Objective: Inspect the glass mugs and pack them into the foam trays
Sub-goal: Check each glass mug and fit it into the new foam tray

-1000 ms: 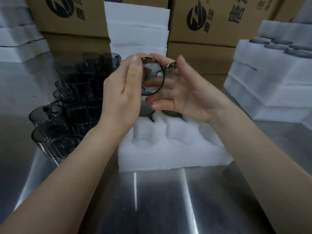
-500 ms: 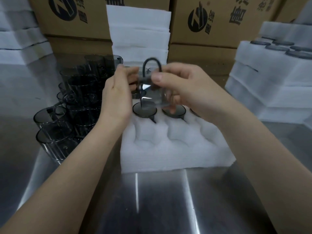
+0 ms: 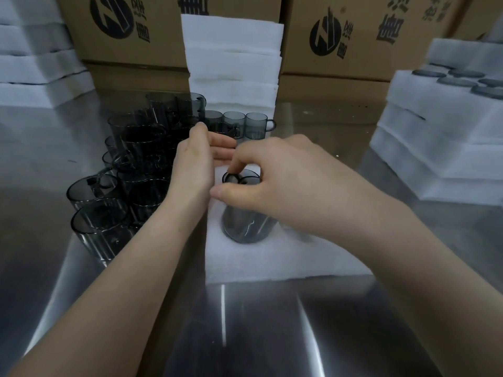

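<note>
Head view: right hand fingers curl round glass mug, low over foam tray; left hand just beside, fingers straight, w/ nothing held.

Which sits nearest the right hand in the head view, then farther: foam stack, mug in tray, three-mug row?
1. Mug in tray: in the grip of the right hand.
2. Three-mug row: just behind.
3. Foam stack: far back, centre.

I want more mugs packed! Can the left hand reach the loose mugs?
Probably yes. The left hand looks empty, fingers straight, and the loose mugs stand right beside it on the table with nothing between.
</note>
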Motion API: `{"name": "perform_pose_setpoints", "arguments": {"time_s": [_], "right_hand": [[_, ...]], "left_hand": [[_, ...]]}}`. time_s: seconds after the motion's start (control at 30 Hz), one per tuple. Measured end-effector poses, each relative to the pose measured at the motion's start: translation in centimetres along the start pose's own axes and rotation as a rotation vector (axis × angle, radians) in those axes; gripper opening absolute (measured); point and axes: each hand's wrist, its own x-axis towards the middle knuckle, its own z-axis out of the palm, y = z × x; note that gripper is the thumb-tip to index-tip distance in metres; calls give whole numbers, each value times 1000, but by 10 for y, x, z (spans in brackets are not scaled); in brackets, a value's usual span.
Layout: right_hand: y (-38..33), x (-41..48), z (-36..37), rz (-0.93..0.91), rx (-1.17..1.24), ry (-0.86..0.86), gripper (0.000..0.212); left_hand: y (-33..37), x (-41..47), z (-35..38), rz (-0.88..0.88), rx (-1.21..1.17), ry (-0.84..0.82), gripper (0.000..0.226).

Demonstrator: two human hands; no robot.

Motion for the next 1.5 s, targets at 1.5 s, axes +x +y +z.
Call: {"name": "perform_pose_setpoints", "arguments": {"time_s": [1.5], "right_hand": [[91, 149, 57, 145, 176, -180, 15]], "left_hand": [[-13, -3, 2, -119, 275, 8, 27]]}}
